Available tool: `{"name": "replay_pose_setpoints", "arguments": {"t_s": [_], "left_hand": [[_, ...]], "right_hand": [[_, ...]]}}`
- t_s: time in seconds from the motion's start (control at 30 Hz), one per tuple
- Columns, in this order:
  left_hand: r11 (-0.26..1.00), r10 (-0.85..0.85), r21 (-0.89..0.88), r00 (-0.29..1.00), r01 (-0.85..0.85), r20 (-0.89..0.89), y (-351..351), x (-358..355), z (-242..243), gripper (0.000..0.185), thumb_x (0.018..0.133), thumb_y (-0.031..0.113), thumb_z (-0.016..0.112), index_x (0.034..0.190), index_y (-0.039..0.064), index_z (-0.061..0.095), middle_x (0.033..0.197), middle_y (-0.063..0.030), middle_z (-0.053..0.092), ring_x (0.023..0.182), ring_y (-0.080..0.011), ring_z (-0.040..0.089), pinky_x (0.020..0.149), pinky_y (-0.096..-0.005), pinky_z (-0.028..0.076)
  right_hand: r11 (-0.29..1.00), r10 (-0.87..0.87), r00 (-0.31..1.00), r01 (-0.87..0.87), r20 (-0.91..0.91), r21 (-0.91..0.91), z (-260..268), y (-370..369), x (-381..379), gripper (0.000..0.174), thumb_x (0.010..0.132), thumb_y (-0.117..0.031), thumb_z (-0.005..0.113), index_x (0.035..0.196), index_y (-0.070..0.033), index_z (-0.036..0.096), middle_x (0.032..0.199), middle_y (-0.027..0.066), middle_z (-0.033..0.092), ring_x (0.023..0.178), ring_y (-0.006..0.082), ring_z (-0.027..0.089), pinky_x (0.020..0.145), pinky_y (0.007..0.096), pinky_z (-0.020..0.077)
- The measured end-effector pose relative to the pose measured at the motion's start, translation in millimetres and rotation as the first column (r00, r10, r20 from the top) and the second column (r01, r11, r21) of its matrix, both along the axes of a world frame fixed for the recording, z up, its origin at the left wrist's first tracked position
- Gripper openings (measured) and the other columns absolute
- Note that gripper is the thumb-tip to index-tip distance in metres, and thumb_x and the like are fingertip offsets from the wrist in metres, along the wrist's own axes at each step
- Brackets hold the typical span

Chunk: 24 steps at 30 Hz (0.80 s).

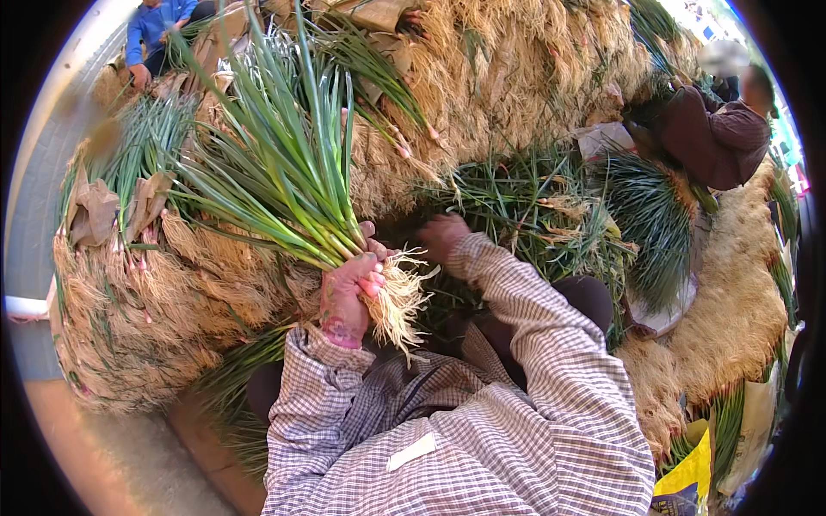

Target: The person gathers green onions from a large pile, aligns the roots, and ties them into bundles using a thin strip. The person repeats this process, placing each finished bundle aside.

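My left hand (348,293) grips a bunch of green onions (310,200) near the base of the stalks. The long green leaves fan up and to the left, while the pale stringy roots (397,300) hang out on the right side of the fist. To the right of those roots is my right hand (444,235), blurred and partly in shadow, beside a heap of loose green onion leaves (516,200). Its fingers are too indistinct to show whether anything is held.
Stacked green onions with roots outward rise at the left (129,309) and as a tall root wall (510,77) ahead. Another root-covered stack (735,290) curves along the right. One person in blue (155,32) is at upper left, another in dark clothing (716,135) at upper right.
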<state>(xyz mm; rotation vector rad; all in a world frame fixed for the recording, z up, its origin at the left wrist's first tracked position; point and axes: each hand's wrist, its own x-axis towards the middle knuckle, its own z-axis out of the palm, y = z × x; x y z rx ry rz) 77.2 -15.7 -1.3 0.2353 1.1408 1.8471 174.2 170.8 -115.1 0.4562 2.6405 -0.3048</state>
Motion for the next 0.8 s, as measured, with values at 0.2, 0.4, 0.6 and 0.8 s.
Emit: {"name": "replay_pose_setpoints", "arguments": {"t_s": [0.2, 0.4, 0.6, 0.8], "left_hand": [[0.948, -0.006, 0.319, 1.000, 0.011, -0.014, 0, -7, 43, 0.074, 0.068, 0.007, 0.064, 0.134, 0.000, 0.032, 0.081, -0.0049, 0.052, 0.077, -0.0167, 0.053, 0.082, -0.0351, 0.046], [0.991, -0.067, 0.130, 0.974, 0.039, 0.218, 6, -10, 15, 0.057, 0.071, 0.007, 0.062, 0.124, 0.000, 0.042, 0.081, -0.0077, 0.056, 0.075, -0.0212, 0.059, 0.079, -0.0395, 0.051], [0.989, -0.118, 0.116, 0.957, 0.090, 0.264, 12, -11, -13, 0.033, 0.076, 0.004, 0.058, 0.107, 0.001, 0.051, 0.083, -0.0085, 0.058, 0.081, -0.0220, 0.060, 0.079, -0.0378, 0.051], [0.991, -0.129, 0.049, 0.977, 0.123, 0.167, 4, -26, -22, 0.023, 0.078, 0.006, 0.060, 0.098, -0.003, 0.055, 0.083, -0.0080, 0.060, 0.075, -0.0131, 0.060, 0.061, -0.0197, 0.049]], "right_hand": [[0.998, -0.063, 0.901, 0.064, 0.429, 0.013, 28, 45, 25, 0.039, 0.087, -0.035, 0.048, 0.120, -0.017, 0.057, 0.117, 0.0119, 0.057, 0.109, 0.0279, 0.053, 0.091, 0.0408, 0.0446], [0.945, -0.093, 0.507, 0.315, -0.857, 0.084, 52, 38, -59, 0.024, 0.078, -0.036, 0.061, 0.080, -0.012, 0.063, 0.074, 0.0105, 0.062, 0.070, 0.0307, 0.061, 0.061, 0.0432, 0.0474], [0.743, -0.669, 0.639, 0.571, -0.378, -0.349, 64, 65, -69, 0.034, 0.086, -0.039, 0.050, 0.106, -0.013, 0.061, 0.092, 0.0128, 0.064, 0.089, 0.0266, 0.060, 0.083, 0.0392, 0.0462], [0.672, -0.731, 0.413, 0.302, -0.543, -0.675, 80, 22, -14, 0.027, 0.089, -0.036, 0.051, 0.096, -0.013, 0.064, 0.072, 0.0098, 0.064, 0.064, 0.0260, 0.063, 0.059, 0.0362, 0.0493]]}}
